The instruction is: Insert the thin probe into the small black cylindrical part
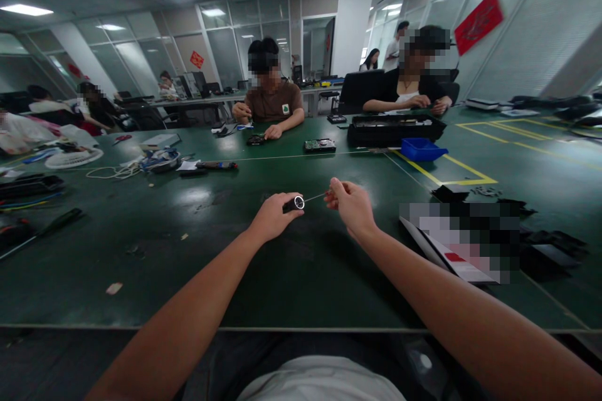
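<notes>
My left hand is closed around a small black cylinder with a bright white ring on its end face, just above the green table. That ringed end is turned toward my right side and partly toward me. In the closed fingers of my right hand is a thin metal rod. The rod slants down to the left, and its tip reaches the ringed end of the cylinder. Whether the tip is inside the ring or only touching it, I cannot tell. My right fingers hide the other end of the rod.
The green table spreads around my hands. Ahead lie a hard drive, a blue scoop-shaped bin and a long black casing. A screwdriver lies left; black parts lie right. Two people sit opposite, handling parts.
</notes>
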Demonstrator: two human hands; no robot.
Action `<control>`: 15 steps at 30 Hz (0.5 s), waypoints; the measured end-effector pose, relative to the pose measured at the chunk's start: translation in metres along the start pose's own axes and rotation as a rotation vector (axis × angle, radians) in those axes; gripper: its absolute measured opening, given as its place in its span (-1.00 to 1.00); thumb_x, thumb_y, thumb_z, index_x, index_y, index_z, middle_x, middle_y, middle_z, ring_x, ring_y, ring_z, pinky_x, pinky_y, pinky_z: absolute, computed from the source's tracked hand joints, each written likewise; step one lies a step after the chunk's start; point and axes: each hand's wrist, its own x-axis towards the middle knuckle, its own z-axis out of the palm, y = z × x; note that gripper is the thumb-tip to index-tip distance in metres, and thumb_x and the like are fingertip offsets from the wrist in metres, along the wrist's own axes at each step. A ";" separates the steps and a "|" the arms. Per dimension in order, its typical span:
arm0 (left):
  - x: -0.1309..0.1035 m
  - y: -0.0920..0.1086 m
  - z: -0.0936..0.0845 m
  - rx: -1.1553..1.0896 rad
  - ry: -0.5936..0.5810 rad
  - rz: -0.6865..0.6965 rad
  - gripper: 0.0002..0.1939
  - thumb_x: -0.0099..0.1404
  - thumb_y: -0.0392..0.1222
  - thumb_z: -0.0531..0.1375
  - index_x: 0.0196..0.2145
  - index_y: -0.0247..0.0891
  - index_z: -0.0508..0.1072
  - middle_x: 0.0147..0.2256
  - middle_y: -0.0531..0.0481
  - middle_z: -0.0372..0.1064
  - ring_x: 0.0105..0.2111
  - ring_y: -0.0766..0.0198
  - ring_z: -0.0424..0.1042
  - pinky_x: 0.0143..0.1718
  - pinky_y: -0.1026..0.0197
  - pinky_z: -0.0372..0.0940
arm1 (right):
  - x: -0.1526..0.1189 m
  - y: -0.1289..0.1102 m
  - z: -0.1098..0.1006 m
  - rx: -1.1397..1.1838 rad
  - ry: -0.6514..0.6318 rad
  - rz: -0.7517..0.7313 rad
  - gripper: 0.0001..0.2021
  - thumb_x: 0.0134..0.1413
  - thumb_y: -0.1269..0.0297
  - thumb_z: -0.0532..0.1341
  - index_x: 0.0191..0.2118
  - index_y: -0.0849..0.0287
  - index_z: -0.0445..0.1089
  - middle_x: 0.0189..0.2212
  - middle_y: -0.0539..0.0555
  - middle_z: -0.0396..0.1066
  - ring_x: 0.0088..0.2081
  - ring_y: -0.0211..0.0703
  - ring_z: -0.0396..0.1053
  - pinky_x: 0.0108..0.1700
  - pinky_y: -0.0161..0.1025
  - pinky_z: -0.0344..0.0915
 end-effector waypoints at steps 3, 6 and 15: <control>0.000 -0.001 0.000 0.002 -0.004 0.007 -0.61 0.28 -0.11 0.31 0.06 -0.17 0.51 -0.05 -0.08 0.52 -0.06 0.08 0.45 0.02 0.05 0.27 | 0.003 0.003 0.000 -0.028 0.008 -0.029 -0.56 0.12 -0.16 0.22 -0.36 0.19 0.45 -0.45 0.10 0.50 -0.50 -0.22 0.38 -0.39 -0.22 0.33; 0.001 -0.002 0.000 -0.001 -0.009 0.004 -0.61 0.28 -0.11 0.31 0.06 -0.16 0.51 -0.04 -0.08 0.51 -0.05 0.07 0.45 0.03 0.04 0.27 | 0.005 0.004 -0.003 -0.091 0.013 -0.056 -0.53 0.12 -0.20 0.21 -0.39 0.19 0.46 -0.50 0.07 0.46 -0.53 -0.25 0.33 -0.41 -0.24 0.28; 0.000 0.001 -0.001 -0.017 -0.025 0.004 -0.59 0.29 -0.10 0.30 0.08 -0.18 0.50 -0.04 -0.10 0.51 -0.05 0.07 0.44 0.04 0.03 0.27 | 0.005 0.002 -0.002 0.056 -0.006 0.076 -0.60 0.07 -0.11 0.28 -0.46 0.17 0.42 -0.58 0.02 0.39 -0.55 -0.26 0.27 -0.45 -0.25 0.22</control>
